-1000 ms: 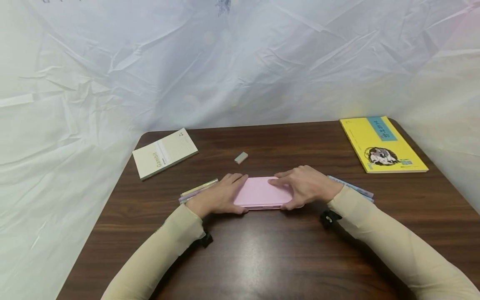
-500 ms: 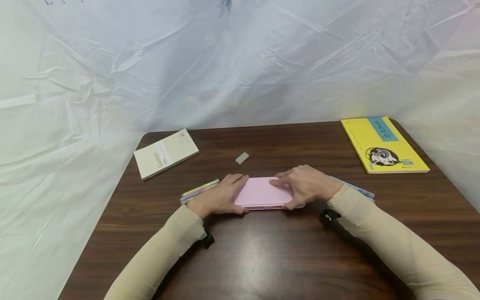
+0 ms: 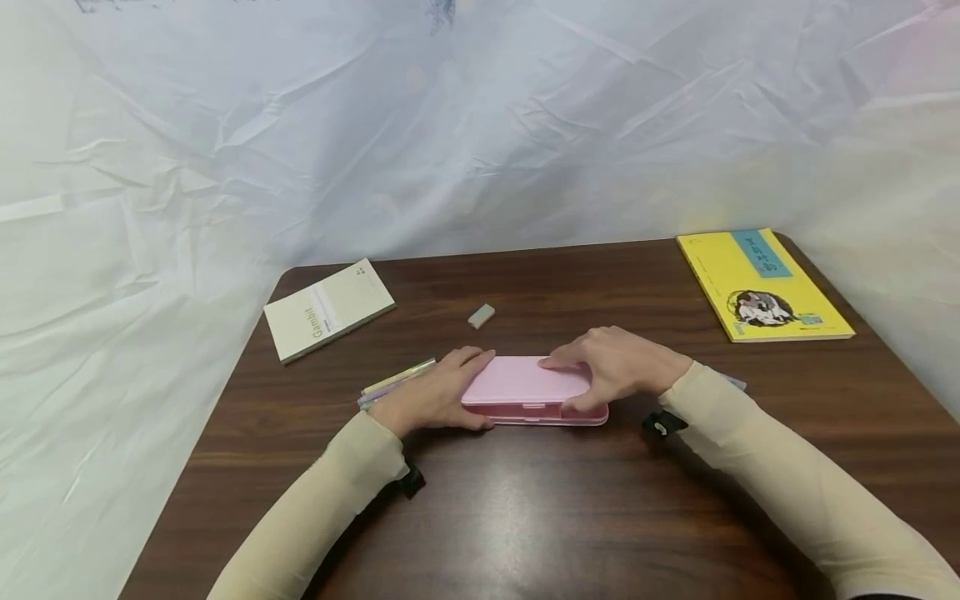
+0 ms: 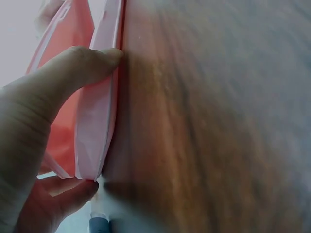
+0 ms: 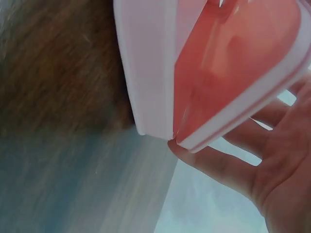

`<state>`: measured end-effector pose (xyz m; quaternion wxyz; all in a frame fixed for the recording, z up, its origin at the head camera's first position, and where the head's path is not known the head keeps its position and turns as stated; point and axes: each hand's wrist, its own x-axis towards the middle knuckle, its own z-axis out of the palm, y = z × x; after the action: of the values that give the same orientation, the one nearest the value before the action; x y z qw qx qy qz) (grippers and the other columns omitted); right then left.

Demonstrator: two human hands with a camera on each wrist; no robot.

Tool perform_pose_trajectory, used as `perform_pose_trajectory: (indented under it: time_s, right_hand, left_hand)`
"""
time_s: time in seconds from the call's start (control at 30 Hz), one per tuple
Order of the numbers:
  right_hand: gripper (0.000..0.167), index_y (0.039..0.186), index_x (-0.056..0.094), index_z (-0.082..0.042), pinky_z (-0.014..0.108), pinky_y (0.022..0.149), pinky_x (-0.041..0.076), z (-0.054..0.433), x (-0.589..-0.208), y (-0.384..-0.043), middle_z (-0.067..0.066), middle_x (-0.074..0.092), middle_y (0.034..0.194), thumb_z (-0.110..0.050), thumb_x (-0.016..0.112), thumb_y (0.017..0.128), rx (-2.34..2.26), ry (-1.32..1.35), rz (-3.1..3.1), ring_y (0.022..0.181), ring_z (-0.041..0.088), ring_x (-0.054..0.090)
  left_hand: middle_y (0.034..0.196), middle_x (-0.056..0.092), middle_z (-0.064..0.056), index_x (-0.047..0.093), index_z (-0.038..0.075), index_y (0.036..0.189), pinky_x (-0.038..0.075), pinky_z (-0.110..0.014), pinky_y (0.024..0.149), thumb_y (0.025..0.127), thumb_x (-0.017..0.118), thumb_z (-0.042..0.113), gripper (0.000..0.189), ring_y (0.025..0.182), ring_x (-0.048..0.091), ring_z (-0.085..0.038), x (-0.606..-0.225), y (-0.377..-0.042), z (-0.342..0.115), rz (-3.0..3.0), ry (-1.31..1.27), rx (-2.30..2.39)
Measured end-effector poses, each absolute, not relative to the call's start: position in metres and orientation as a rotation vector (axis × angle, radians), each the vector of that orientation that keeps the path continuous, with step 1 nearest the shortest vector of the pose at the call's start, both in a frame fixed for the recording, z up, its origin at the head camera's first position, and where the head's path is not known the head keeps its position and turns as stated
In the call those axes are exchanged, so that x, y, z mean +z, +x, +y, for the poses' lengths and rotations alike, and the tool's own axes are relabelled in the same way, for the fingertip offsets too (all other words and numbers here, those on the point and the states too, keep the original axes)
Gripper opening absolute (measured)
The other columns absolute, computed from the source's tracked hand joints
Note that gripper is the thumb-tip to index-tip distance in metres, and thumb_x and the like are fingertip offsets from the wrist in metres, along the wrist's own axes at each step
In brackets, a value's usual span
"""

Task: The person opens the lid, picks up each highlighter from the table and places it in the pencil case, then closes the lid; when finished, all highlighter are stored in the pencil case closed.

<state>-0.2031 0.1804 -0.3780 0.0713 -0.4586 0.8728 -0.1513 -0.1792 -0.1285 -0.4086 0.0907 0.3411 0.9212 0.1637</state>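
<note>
We gripped base [image 4: 95, 128] of pink case in left hand [image 3: 441, 396], partly raised lid [image 3: 516, 382] in right hand [image 3: 621, 367]; lid between grips could have dropped had right hold slipped.

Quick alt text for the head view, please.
A pink case, its lid partly raised, is held at either end on a dark wooden table by a person's left grip and right grip. Pens lie beside the left grip; farther back are a small block, a Gambit notepad at left and a yellow book at right.
</note>
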Motion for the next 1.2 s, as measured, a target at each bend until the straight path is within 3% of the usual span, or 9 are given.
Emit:
perform_pose_trajectory:
  time_s: [0.27, 0.37, 0.4, 0.57, 0.67, 0.8, 0.9, 1.03, 1.2]
  right_hand:
    - [0.059, 0.127, 0.07, -0.016, 0.039, 0.094, 0.055, 0.188, -0.376, -0.212, 0.002, 0.069, 0.124, -0.056, 0.073, 0.084, -0.608, -1.338, 2.562, 0.111, 0.014, 0.067]
    - [0.05, 0.124, 0.072, -0.018, 0.037, 0.093, 0.055, 0.192, -0.376, -0.216, -0.003, 0.07, 0.12, -0.053, 0.071, 0.088, -0.682, -1.322, 2.541, 0.108, 0.009, 0.066]
    - [0.046, 0.123, 0.072, -0.02, 0.035, 0.089, 0.056, 0.193, -0.375, -0.218, -0.005, 0.071, 0.117, -0.051, 0.07, 0.089, -0.713, -1.304, 2.53, 0.1, 0.007, 0.067]
    - [0.034, 0.121, 0.073, -0.023, 0.031, 0.075, 0.054, 0.201, -0.374, -0.227, -0.008, 0.073, 0.11, -0.045, 0.063, 0.097, -0.832, -1.145, 2.496, 0.08, 0.007, 0.062]
    - [0.033, 0.118, 0.075, -0.021, 0.037, 0.083, 0.054, 0.204, -0.374, -0.235, -0.005, 0.073, 0.111, -0.043, 0.058, 0.1, -0.882, -0.996, 2.576, 0.092, 0.011, 0.066]
    - [0.039, 0.115, 0.075, -0.018, 0.041, 0.078, 0.049, 0.204, -0.378, -0.248, 0.002, 0.071, 0.101, -0.047, 0.052, 0.102, -0.966, -0.766, 2.743, 0.089, 0.018, 0.062]
    - [0.046, 0.119, 0.073, -0.016, 0.043, 0.08, 0.047, 0.2, -0.383, -0.255, 0.007, 0.069, 0.103, -0.052, 0.049, 0.102, -0.973, -0.621, 2.844, 0.091, 0.024, 0.059]
    - [0.057, 0.128, 0.067, -0.009, 0.05, 0.092, 0.047, 0.195, -0.392, -0.261, 0.015, 0.065, 0.117, -0.055, 0.045, 0.102, -0.85, -0.504, 2.935, 0.107, 0.03, 0.057]
    - [0.061, 0.131, 0.064, -0.002, 0.053, 0.096, 0.045, 0.189, -0.4, -0.267, 0.021, 0.063, 0.119, -0.052, 0.046, 0.103, -0.829, -0.422, 2.938, 0.11, 0.034, 0.053]
  left_hand:
    - [0.147, 0.042, -0.006, 0.037, 0.015, 0.153, 0.042, -0.041, 0.109, 0.068, 0.088, 0.054, 0.106, 0.129, 0.046, -0.022, -0.407, -0.178, -0.132, 2.678, 0.915, 0.715]
    - [0.15, 0.041, -0.004, 0.036, 0.014, 0.153, 0.038, -0.04, 0.112, 0.066, 0.09, 0.053, 0.11, 0.134, 0.043, -0.02, -0.409, -0.178, -0.134, 2.65, 0.881, 0.808]
    - [0.152, 0.041, -0.005, 0.035, 0.013, 0.154, 0.037, -0.041, 0.114, 0.066, 0.09, 0.051, 0.111, 0.137, 0.041, -0.02, -0.409, -0.178, -0.135, 2.644, 0.867, 0.835]
    - [0.153, 0.043, -0.009, 0.015, 0.008, 0.159, 0.03, -0.044, 0.118, 0.066, 0.091, 0.05, 0.127, 0.143, 0.037, -0.02, -0.413, -0.177, -0.137, 2.633, 0.779, 0.932]
    - [0.151, 0.047, -0.009, -0.006, 0.011, 0.16, 0.028, -0.04, 0.118, 0.065, 0.092, 0.047, 0.141, 0.141, 0.04, -0.014, -0.415, -0.176, -0.135, 2.608, 0.758, 1.025]
    - [0.15, 0.048, -0.008, -0.023, 0.016, 0.156, 0.029, -0.036, 0.118, 0.067, 0.092, 0.043, 0.148, 0.139, 0.043, -0.012, -0.416, -0.173, -0.133, 2.62, 0.76, 1.039]
    - [0.149, 0.049, -0.008, -0.023, 0.014, 0.156, 0.029, -0.037, 0.118, 0.068, 0.091, 0.044, 0.147, 0.139, 0.043, -0.014, -0.416, -0.171, -0.132, 2.664, 0.774, 0.966]
    - [0.153, 0.042, -0.011, -0.01, 0.013, 0.16, 0.033, -0.04, 0.116, 0.069, 0.088, 0.05, 0.138, 0.139, 0.042, -0.02, -0.414, -0.169, -0.131, 2.713, 0.757, 0.858]
    - [0.156, 0.028, -0.013, 0.005, 0.014, 0.162, 0.037, -0.044, 0.113, 0.069, 0.082, 0.065, 0.13, 0.141, 0.035, -0.027, -0.411, -0.167, -0.13, 2.793, 0.711, 0.669]
